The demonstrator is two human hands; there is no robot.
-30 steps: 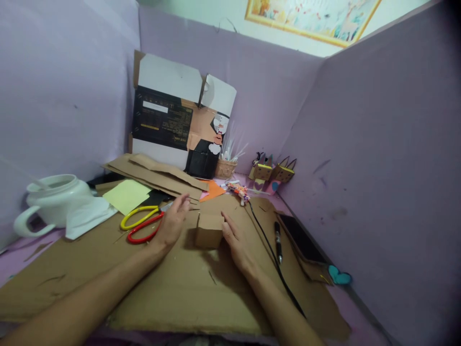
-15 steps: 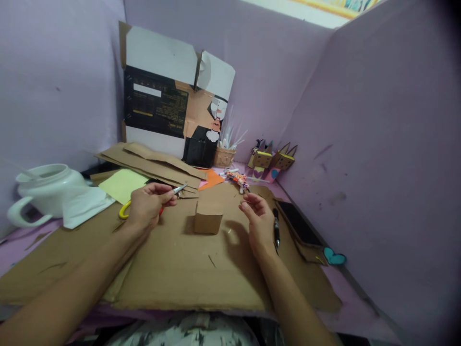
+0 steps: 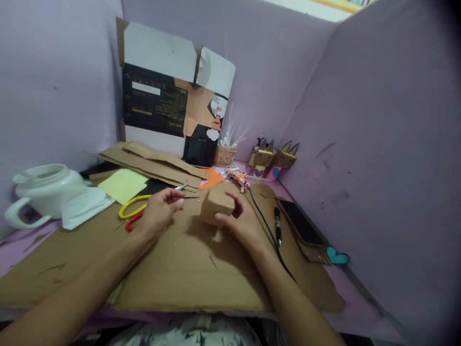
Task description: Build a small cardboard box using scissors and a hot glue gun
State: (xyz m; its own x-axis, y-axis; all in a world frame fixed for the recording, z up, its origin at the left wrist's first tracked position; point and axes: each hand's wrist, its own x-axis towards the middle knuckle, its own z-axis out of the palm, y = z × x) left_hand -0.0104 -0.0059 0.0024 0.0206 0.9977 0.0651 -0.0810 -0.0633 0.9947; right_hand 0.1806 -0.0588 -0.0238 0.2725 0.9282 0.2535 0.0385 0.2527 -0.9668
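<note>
one big cardboard sheet up front, fairly bare near its edge. the right hand has thumb and fingers clamped on the small cardboard box, tilted over the middle of the sheet. i'd keep that pinch light and near a fold, so the walls don't buckle. the left hand is over the scissors, fingertips close together by the blade; can't tell if it's gripping anything. keep that point off the box. behind them, stacked cardboard strips, then a flattened carton standing up.
</note>
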